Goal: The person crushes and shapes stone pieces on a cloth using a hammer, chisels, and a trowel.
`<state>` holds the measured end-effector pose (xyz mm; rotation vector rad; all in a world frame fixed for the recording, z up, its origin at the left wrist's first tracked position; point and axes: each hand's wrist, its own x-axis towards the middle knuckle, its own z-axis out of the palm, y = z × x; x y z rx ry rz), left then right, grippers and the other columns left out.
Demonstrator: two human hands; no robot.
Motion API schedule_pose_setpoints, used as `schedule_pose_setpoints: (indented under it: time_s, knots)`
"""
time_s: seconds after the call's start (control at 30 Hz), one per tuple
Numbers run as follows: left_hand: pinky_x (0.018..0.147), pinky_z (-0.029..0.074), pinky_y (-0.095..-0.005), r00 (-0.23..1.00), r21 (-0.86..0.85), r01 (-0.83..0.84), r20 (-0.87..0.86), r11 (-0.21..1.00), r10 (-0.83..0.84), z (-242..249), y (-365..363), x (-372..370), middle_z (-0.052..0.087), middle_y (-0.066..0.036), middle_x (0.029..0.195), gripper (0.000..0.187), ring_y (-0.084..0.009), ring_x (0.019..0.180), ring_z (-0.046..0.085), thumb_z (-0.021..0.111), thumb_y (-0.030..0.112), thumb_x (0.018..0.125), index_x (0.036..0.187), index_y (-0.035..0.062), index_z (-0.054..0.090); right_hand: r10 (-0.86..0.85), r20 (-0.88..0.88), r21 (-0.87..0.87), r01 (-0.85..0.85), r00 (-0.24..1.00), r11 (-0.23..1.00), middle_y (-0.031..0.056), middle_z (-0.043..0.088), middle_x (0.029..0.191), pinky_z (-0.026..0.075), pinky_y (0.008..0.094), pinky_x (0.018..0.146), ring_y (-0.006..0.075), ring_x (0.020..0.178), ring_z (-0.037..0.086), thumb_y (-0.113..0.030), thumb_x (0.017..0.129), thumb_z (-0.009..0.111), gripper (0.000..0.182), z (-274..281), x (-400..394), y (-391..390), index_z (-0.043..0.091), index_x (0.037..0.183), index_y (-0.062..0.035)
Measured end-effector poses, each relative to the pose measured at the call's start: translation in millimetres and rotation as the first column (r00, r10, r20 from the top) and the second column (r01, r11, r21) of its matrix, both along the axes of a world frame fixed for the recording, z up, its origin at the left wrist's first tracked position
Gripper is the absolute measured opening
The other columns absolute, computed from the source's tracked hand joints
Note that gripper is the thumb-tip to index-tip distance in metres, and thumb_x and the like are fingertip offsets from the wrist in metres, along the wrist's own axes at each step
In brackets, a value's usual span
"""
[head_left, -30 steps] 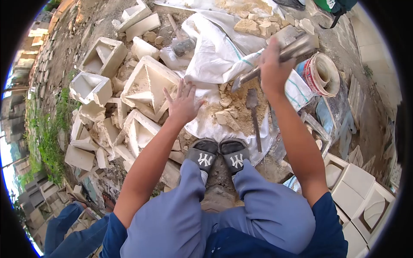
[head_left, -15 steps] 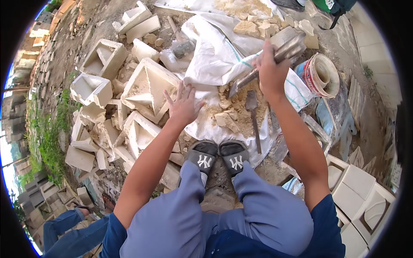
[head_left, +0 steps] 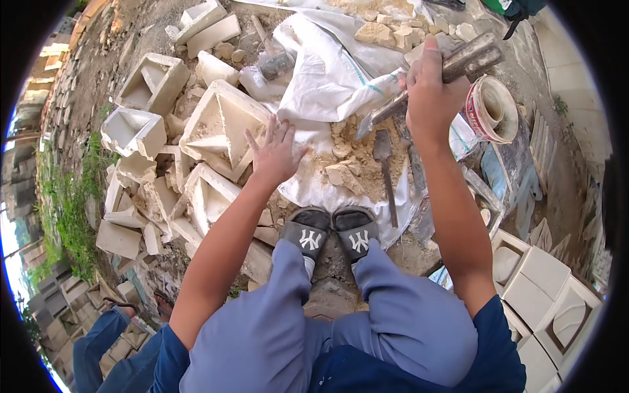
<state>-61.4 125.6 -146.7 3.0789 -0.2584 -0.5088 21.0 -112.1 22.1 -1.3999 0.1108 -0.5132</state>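
Note:
My left hand point(head_left: 276, 156) is spread flat, empty, right at the corner of a square carved pale stone block point(head_left: 211, 124) and over the edge of the white sack cloth point(head_left: 318, 82). In my right hand point(head_left: 432, 101) is a chisel-like tool point(head_left: 473, 57) with a thick, worn handle. Its flat metal blade slants down to the left, above stone chips and yellowish rubble point(head_left: 354, 164). Below the blade, a small flat-bladed tool point(head_left: 386, 171) with a thin shaft lies on the rubble.
A hammer point(head_left: 275, 64) lies among broken and hollow blocks point(head_left: 152, 82) on the left. To the right stands a white and red bucket point(head_left: 490, 108). Stacked pale blocks point(head_left: 540, 288) sit at lower right. Another person's jeans-clad legs point(head_left: 98, 347) show at lower left.
My right hand has moved right and slightly up with the chisel-like tool, and its blade has shifted right. The left hand stays nearly in place.

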Motion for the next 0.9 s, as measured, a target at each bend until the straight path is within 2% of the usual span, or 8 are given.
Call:
schedule_pose_setpoints:
  time_s: [0.1, 0.23, 0.33, 0.43, 0.6, 0.7, 0.83, 0.9]
  knots:
    - [0.113, 0.000, -0.0743, 1.000, -0.028, -0.001, 0.004, 1.000, 0.002, 1, -1, 0, 0.026, -0.001, 0.162, 0.069, -0.0234, 0.154, 0.001, 0.039, 0.057, 0.100, 0.152, 0.0124, 0.035, 0.035, -0.129, -0.140, -0.053, 0.991, 0.989, 0.0004, 0.049, 0.050, 0.043, 0.0291, 0.043, 0.0122, 0.044, 0.055, -0.028, 0.099, 0.060, 0.045, -61, -6, 7, 0.053, 0.063, -0.0032]
    - [0.113, 0.000, -0.0743, 1.000, -0.019, -0.017, 0.006, 1.000, 0.017, 1, -2, 4, 0.026, -0.002, 0.162, 0.068, -0.0229, 0.154, 0.001, 0.040, 0.056, 0.100, 0.152, 0.0127, 0.035, 0.121, -0.111, -0.094, -0.131, 0.986, 0.987, -0.0029, 0.047, 0.057, 0.043, 0.0301, 0.050, 0.0062, 0.049, 0.043, -0.013, 0.101, 0.054, 0.030, -36, -1, 6, 0.053, 0.072, -0.0043]
    - [0.113, 0.000, -0.0742, 1.000, -0.019, -0.001, 0.014, 1.000, 0.002, -1, 0, -1, 0.027, -0.002, 0.162, 0.068, -0.0236, 0.154, 0.001, 0.040, 0.056, 0.100, 0.152, 0.0131, 0.035, 0.145, 0.000, -0.037, -0.144, 0.989, 0.989, -0.0041, 0.046, 0.058, 0.039, 0.0274, 0.048, 0.0057, 0.049, 0.040, -0.015, 0.101, 0.056, 0.034, -3, -10, 8, 0.046, 0.069, -0.0096]
    - [0.113, 0.001, -0.0742, 1.000, -0.032, -0.004, -0.008, 0.999, 0.003, 1, 0, 1, 0.026, -0.002, 0.162, 0.068, -0.0239, 0.154, 0.001, 0.040, 0.055, 0.100, 0.152, 0.0129, 0.035, 0.171, 0.035, -0.081, -0.168, 0.985, 0.982, -0.0027, 0.050, 0.052, 0.035, 0.0269, 0.041, 0.0079, 0.044, 0.048, -0.028, 0.098, 0.063, 0.041, -64, -5, 6, 0.054, 0.065, -0.0053]
    - [0.113, 0.000, -0.0741, 1.000, 0.001, -0.010, -0.027, 1.000, 0.010, 3, -3, 1, 0.026, -0.001, 0.162, 0.067, -0.0236, 0.154, 0.000, 0.039, 0.055, 0.100, 0.152, 0.0130, 0.034, 0.244, -0.144, -0.122, -0.262, 0.959, 0.957, -0.0073, 0.039, 0.057, 0.028, 0.0250, 0.046, 0.0049, 0.048, 0.034, -0.015, 0.102, 0.056, 0.034, -30, -6, 4, 0.045, 0.070, -0.0112]
    - [0.112, 0.000, -0.0744, 1.000, -0.017, 0.002, -0.007, 1.000, -0.002, -2, 2, 0, 0.027, -0.002, 0.162, 0.067, -0.0247, 0.154, 0.001, 0.039, 0.055, 0.100, 0.152, 0.0125, 0.035, 0.298, 0.057, -0.047, -0.296, 0.953, 0.954, -0.0077, 0.037, 0.058, 0.031, 0.0257, 0.050, 0.0048, 0.049, 0.032, -0.018, 0.103, 0.055, 0.033, -10, -6, 4, 0.045, 0.072, -0.0102]
    - [0.113, 0.001, -0.0743, 0.999, -0.032, -0.031, -0.020, 0.999, 0.031, 2, -4, 2, 0.027, -0.002, 0.162, 0.067, -0.0245, 0.154, 0.002, 0.040, 0.055, 0.100, 0.151, 0.0121, 0.036, 0.407, -0.022, -0.138, -0.406, 0.913, 0.903, -0.0076, 0.035, 0.057, 0.027, 0.0264, 0.048, 0.0049, 0.049, 0.030, -0.018, 0.103, 0.053, 0.039, -54, 1, 1, 0.041, 0.067, -0.0126]
    - [0.112, -0.002, -0.0750, 1.000, -0.044, -0.023, -0.008, 0.999, 0.022, 1, -4, 3, 0.027, -0.003, 0.162, 0.068, -0.0241, 0.154, 0.002, 0.040, 0.055, 0.100, 0.152, 0.0113, 0.035, 0.384, -0.026, -0.147, -0.383, 0.923, 0.912, -0.0075, 0.035, 0.057, 0.027, 0.0262, 0.047, 0.0049, 0.049, 0.030, -0.017, 0.103, 0.053, 0.039, -29, 7, 2, 0.041, 0.066, -0.0131]
